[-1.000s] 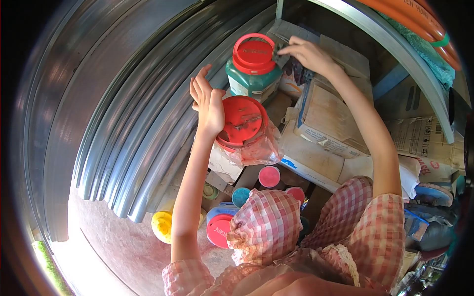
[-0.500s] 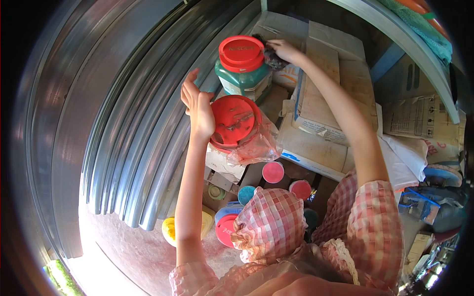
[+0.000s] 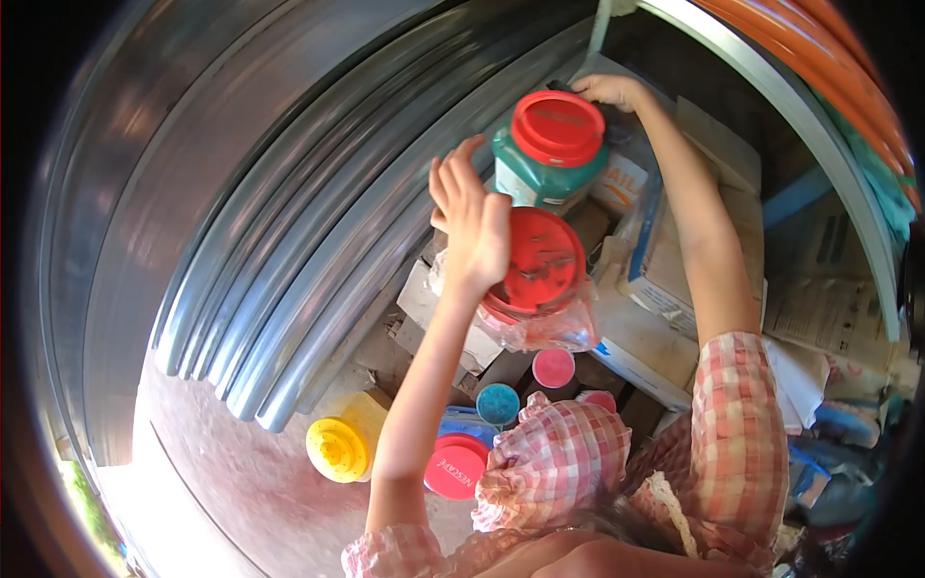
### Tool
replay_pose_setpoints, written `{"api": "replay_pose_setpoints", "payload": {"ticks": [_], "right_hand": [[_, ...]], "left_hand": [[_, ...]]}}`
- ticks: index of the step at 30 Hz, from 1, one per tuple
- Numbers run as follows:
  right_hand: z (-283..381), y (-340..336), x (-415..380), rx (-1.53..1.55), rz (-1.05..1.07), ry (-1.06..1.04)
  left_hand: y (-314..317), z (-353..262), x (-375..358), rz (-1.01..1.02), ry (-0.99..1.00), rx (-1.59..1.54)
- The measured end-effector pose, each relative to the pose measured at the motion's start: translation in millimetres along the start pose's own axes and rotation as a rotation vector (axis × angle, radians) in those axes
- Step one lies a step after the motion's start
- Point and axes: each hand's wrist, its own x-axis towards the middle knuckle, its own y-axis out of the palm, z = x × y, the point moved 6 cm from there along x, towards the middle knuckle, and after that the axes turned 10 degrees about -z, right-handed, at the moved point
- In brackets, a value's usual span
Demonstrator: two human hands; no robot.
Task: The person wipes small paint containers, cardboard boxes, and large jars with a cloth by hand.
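Observation:
My left hand point(image 3: 467, 222) has its fingers stretched out and apart, its thumb side against the red lid point(image 3: 532, 260) of the nearer jar, which has clear plastic wrap point(image 3: 554, 329) around it. Behind that jar stands a green jar point(image 3: 541, 178) with a red lid point(image 3: 559, 127). My right hand point(image 3: 613, 91) is bent over at the far right of the green jar's lid. A bit of crumpled dark cloth point(image 3: 559, 87) shows at its fingertips; the rest is hidden behind the lid.
Curved metal sheets point(image 3: 318, 231) stand along the left. Cardboard boxes point(image 3: 723, 212) fill the right side. On the floor are a yellow-lidded container point(image 3: 339, 449), a red Nescafé lid point(image 3: 456, 467), a blue-topped jar point(image 3: 497, 405) and a pink lid point(image 3: 554, 367).
The view has shifted, so the jars and both hands appear further right. My right hand, with the dark cloth, has gone further behind the green jar's lid. My left hand stays by the nearer lid.

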Motion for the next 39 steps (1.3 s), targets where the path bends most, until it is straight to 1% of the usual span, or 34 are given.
{"api": "replay_pose_setpoints", "payload": {"ticks": [1, 2, 3, 4, 5, 6, 7, 8, 10, 11, 12, 14, 17, 18, 20, 21, 22, 23, 24, 26, 27, 28, 30, 32, 34, 35, 36, 37, 38, 39], "right_hand": [[4.0, 2.8, 14.8, -0.009, -0.003, 0.03], [8.5, 9.5, 27.5, -0.068, 0.078, 0.07], [18.1, 14.9, 36.9, -0.125, 0.154, 0.109], [26.8, 20.6, 45.1, -0.179, 0.226, 0.144], [39.7, 31.4, 50.6, -0.23, 0.323, 0.057], [55.6, 41.0, 54.6, -0.419, 0.382, -0.038], [93.1, 38.1, 41.7, -0.631, 0.411, -0.14], [107.5, 48.6, 42.7, -0.826, 0.463, -0.232], [101.7, 72.2, 66.3, -0.869, 0.499, -0.207], [119.7, 89.0, 50.0, -0.971, 0.545, -0.201], [131.0, 97.8, 38.8, -1.043, 0.509, -0.15], [141.2, 106.4, 24.6, -0.967, 0.544, -0.16], [121.7, 86.4, 39.7, -0.675, 0.515, -0.224], [114.2, 70.6, 39.1, -0.81, 0.48, -0.13], [92.2, 43.5, 24.3, -0.738, 0.322, -0.043], [56.2, 28.7, 37.5, -0.599, 0.341, -0.055], [45.4, 15.8, 16.1, -0.308, 0.231, -0.006], [31.8, 11.1, -5.5, -0.107, 0.17, 0.201], [19.0, 8.7, -28.6, 0.092, 0.099, 0.416], [2.7, 8.1, -50.3, -0.024, -0.088, 0.507], [-27.7, 9.3, -46.1, 0.006, -0.068, 0.506], [-41.2, 14.4, -52.6, -0.062, -0.056, 0.494], [-37.9, 15.6, -82.6, -0.031, -0.132, 0.522], [-34.0, 9.3, -111.1, 0.023, -0.126, 0.501], [-31.1, -12.1, -132.3, -0.176, -0.174, 0.205], [-4.7, -21.6, -168.1, -0.15, -0.31, 0.072], [7.3, -28.6, -208.0, 0.029, -0.532, -0.164], [18.2, -35.7, -247.0, -0.081, -0.574, -0.153], [12.9, -42.2, -286.2, -0.043, -0.698, -0.105], [-17.6, -52.7, -316.7, -0.138, -0.776, 0.046]], "left_hand": [[2.0, 4.5, -0.4, -0.008, 0.022, 0.023], [3.4, 2.4, -1.1, -0.013, 0.043, 0.046], [0.2, -8.1, -2.5, -0.042, -0.014, 0.082], [1.8, -5.1, -2.2, -0.031, 0.006, 0.095], [3.8, -0.7, -1.9, -0.016, 0.027, 0.109], [4.4, -1.8, 0.1, 0.002, 0.05, 0.119], [-4.5, -21.8, -0.9, 0.008, -0.006, -0.023], [-4.3, -22.8, -0.3, 0.012, -0.005, -0.02], [-3.3, -20.2, 1.2, 0.026, -0.008, -0.015], [-3.6, -19.2, 1.8, 0.029, -0.001, -0.025], [-4.6, -18.5, 2.4, 0.029, 0.007, -0.033], [-3.8, -15.3, 0.6, 0.036, 0.002, -0.04], [-6.0, -19.1, -0.7, 0.026, -0.004, -0.041], [-6.6, -19.6, -2.0, 0.023, -0.012, -0.035], [-8.1, -19.6, 0.2, 0.024, -0.027, -0.028], [-5.8, -18.6, 0.6, 0.032, -0.044, -0.034], [-2.4, -17.0, 0.0, 0.044, -0.063, -0.041], [0.9, -14.6, 0.3, 0.038, -0.071, -0.029], [0.7, -15.8, 0.9, 0.025, -0.038, -0.014], [1.7, -10.6, 1.5, 0.003, -0.062, 0.006], [1.7, -10.5, 1.4, 0.005, -0.075, -0.012], [3.1, -7.8, 1.8, 0.0, -0.047, -0.034], [4.7, -5.7, 2.6, 0.029, -0.037, -0.009], [8.5, -1.3, 4.3, 0.041, 0.012, 0.003], [9.5, 6.2, 5.7, 0.016, -0.022, -0.009], [9.5, 11.9, 8.1, 0.009, -0.024, -0.067], [10.0, 18.8, 9.9, 0.003, -0.036, -0.124], [10.4, 26.5, 11.6, 0.008, -0.111, -0.148], [10.3, 33.7, 13.0, 0.014, -0.187, -0.173], [6.2, 37.8, 16.7, 0.012, -0.135, -0.166]]}}
